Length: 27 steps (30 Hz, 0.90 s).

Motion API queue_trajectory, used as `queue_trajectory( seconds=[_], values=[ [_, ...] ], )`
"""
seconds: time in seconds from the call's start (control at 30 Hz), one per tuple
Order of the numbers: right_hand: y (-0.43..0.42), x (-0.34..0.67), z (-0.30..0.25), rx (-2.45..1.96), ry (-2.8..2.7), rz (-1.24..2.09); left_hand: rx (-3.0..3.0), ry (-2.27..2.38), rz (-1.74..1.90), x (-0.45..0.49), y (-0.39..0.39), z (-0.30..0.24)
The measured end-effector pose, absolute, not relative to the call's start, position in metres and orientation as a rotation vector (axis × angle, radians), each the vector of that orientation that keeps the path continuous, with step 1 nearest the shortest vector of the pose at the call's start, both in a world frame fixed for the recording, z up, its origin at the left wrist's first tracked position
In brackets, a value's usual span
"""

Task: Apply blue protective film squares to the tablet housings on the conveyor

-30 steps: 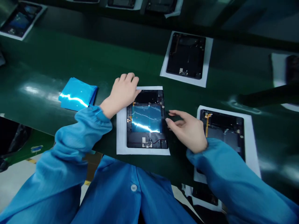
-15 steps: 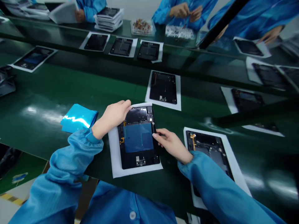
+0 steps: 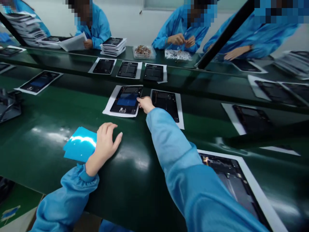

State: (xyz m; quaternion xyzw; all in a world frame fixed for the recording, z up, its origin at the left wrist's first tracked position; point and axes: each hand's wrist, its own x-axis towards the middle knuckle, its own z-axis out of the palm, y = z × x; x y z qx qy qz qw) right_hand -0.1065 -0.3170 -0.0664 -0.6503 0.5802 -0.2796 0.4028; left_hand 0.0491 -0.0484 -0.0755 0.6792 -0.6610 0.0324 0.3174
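Note:
A black tablet housing (image 3: 127, 99) with a blue film in its middle lies on a white sheet (image 3: 110, 107) toward the far side of the green bench. My right hand (image 3: 146, 104) pinches its right edge between thumb and fingers. Just right of it, partly behind my right hand and sleeve, another black housing (image 3: 169, 103) rests on its own white sheet. My left hand (image 3: 105, 141) hovers over the bench with fingers apart and nothing in them. Beside the left hand is a small stack of shiny blue film sheets (image 3: 80, 145), partly covered by it.
Another housing (image 3: 229, 180) lies at near right, partly under my sleeve. Several housings on white sheets line the raised shelf (image 3: 77, 62). A dark slanted post (image 3: 224, 35) stands at right. Co-workers in blue sit opposite, near a box of small parts (image 3: 144, 51).
My right hand has carried the blue-filmed housing and its sheet away from me, to the left of the other housing. My left hand has let go of it and moved back. The view has tilted up.

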Motion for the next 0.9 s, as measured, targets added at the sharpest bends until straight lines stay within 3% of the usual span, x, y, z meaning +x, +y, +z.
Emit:
queue_trajectory(
  seconds=[0.17, 0.37, 0.6, 0.9],
  values=[
    [-0.334, -0.159, -0.055, -1.603, 1.864, -0.646, 1.814, -1.917, -0.081, 0.029, -0.048, -0.091],
    [-0.320, -0.259, -0.054, -1.365, 2.226, -0.451, 2.147, -1.881, -0.122, 0.036, -0.047, -0.065],
    [-0.331, -0.252, -0.056, -1.222, 1.997, -0.376, 2.640, -1.602, -0.261, 0.111, 0.006, -0.038],
    [-0.238, -0.278, -0.054, -1.148, 1.547, -0.600, 2.348, -1.660, -0.697, 0.158, 0.007, -0.039]
  ],
)
